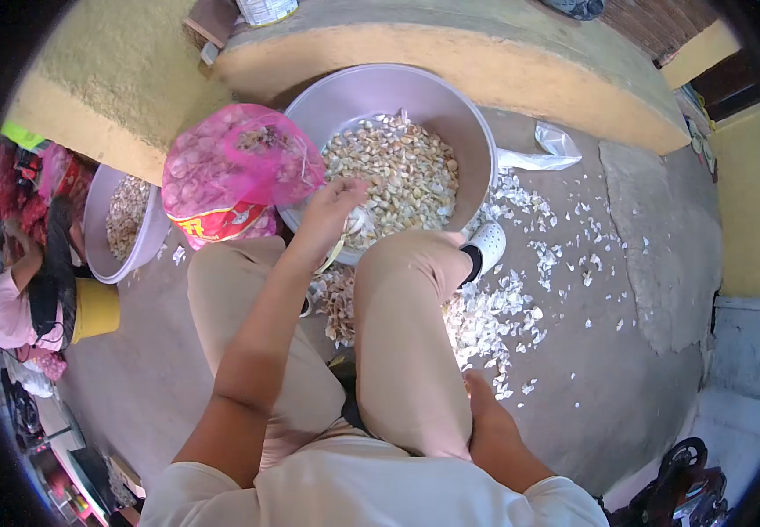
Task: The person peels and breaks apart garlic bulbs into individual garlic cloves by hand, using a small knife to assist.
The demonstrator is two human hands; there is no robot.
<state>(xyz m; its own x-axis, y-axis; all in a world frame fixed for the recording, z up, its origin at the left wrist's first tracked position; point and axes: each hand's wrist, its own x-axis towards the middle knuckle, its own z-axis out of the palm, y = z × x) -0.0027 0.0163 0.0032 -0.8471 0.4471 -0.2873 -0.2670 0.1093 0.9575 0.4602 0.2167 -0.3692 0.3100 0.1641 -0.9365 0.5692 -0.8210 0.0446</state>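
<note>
I sit over a big pale bowl (459, 114) holding many peeled garlic cloves (397, 176). My left hand (331, 211) reaches over the bowl's near rim, fingers curled around something pale, probably a garlic piece; I cannot make it out clearly. My right hand (489, 422) rests low beside my right thigh, near the floor, and holds nothing that I can see. My knees, in beige trousers, frame the bowl's near side.
A pink mesh sack of garlic (230, 167) leans left of the bowl. A second bowl of cloves (99, 220) stands farther left beside a seated person (20, 299). Garlic skins (494, 316) litter the concrete floor. A yellow curved wall rises behind. A clear plastic bag (547, 149) lies right.
</note>
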